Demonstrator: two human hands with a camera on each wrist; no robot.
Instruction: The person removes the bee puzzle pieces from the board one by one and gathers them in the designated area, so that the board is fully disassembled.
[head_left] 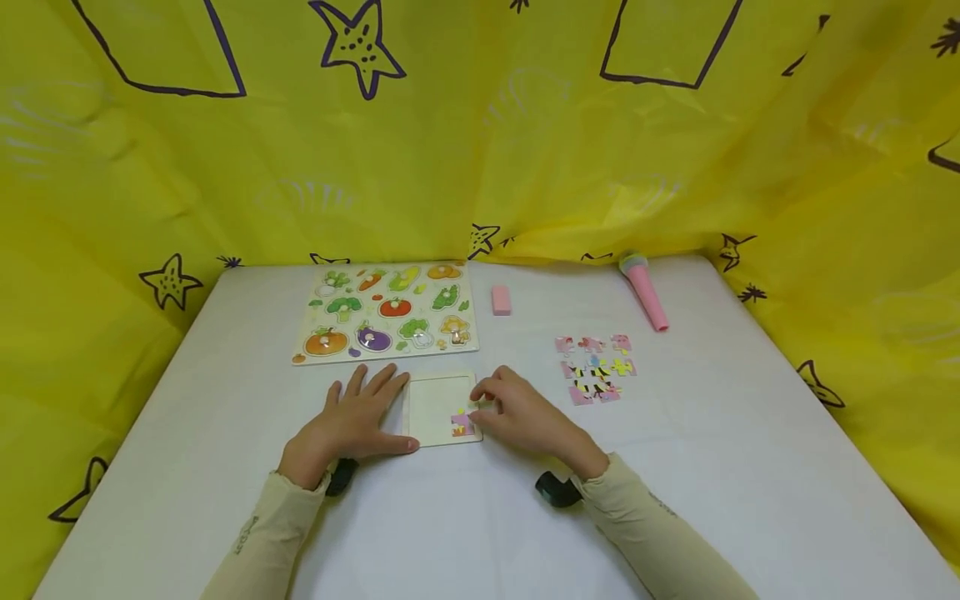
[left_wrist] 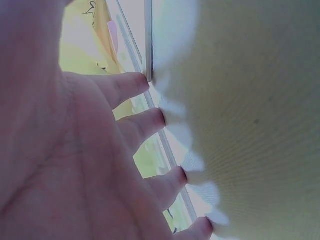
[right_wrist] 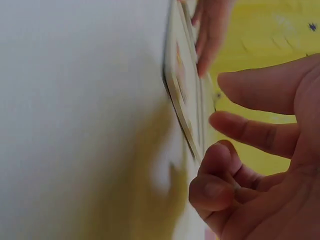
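Note:
A small pale puzzle tray (head_left: pixel 431 402) lies on the white table in the head view. One pink jigsaw piece (head_left: pixel 462 424) sits in its lower right corner. My left hand (head_left: pixel 356 421) has its fingers spread at the tray's left side, the thumb by the lower left corner; the left wrist view shows its fingertips on the table. At the tray's right edge is my right hand (head_left: pixel 525 417), close to the piece. In the right wrist view its thumb and index finger stand apart with nothing between them, the other fingers bent. Several jigsaw pieces (head_left: pixel 580 395) lie in rows farther right.
Behind the tray lies a vegetable peg-puzzle board (head_left: pixel 390 353). A pink block (head_left: pixel 501 300) sits right of the board, and a pink toy microphone (head_left: pixel 647 293) lies at the back right. Yellow cloth (head_left: pixel 427 167) with drawn stars hangs around the table.

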